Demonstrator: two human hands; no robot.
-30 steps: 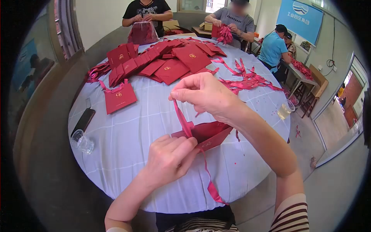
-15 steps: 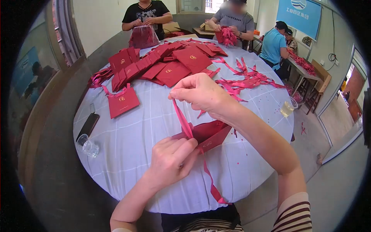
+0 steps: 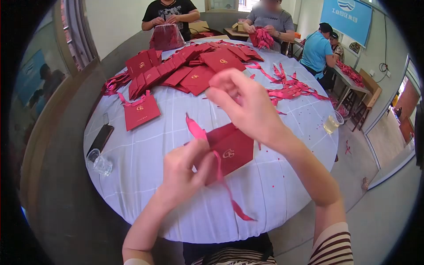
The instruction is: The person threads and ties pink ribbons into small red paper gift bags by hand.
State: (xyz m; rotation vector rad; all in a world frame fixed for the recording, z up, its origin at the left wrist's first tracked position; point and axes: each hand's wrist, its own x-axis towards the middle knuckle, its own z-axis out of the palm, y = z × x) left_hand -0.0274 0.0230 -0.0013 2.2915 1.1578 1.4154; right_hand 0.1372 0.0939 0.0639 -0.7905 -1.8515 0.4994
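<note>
A small dark-red paper gift bag (image 3: pixel 236 152) with a pale logo stands partly open before me. My left hand (image 3: pixel 183 170) pinches its left edge, and a pink-red ribbon (image 3: pixel 194 126) passes by the fingers. One ribbon end sticks up above that hand; a longer tail (image 3: pixel 236 205) hangs down over the bag's front to the tablecloth. My right hand (image 3: pixel 247 104) is raised above the bag, blurred and loosely curled. No ribbon shows in it, and its fingers look parted from the thumb.
A heap of red bags (image 3: pixel 194 75) and a tangle of ribbons (image 3: pixel 291 90) cover the far table. One bag (image 3: pixel 141 112), a phone (image 3: pixel 100 139) and a plastic cup (image 3: pixel 100 164) lie left; another cup (image 3: pixel 332 123) stands right. Other people work beyond.
My right hand has let go of the upper ribbon end and moved up and right. The bag, in my left hand, has turned its front more towards me.
</note>
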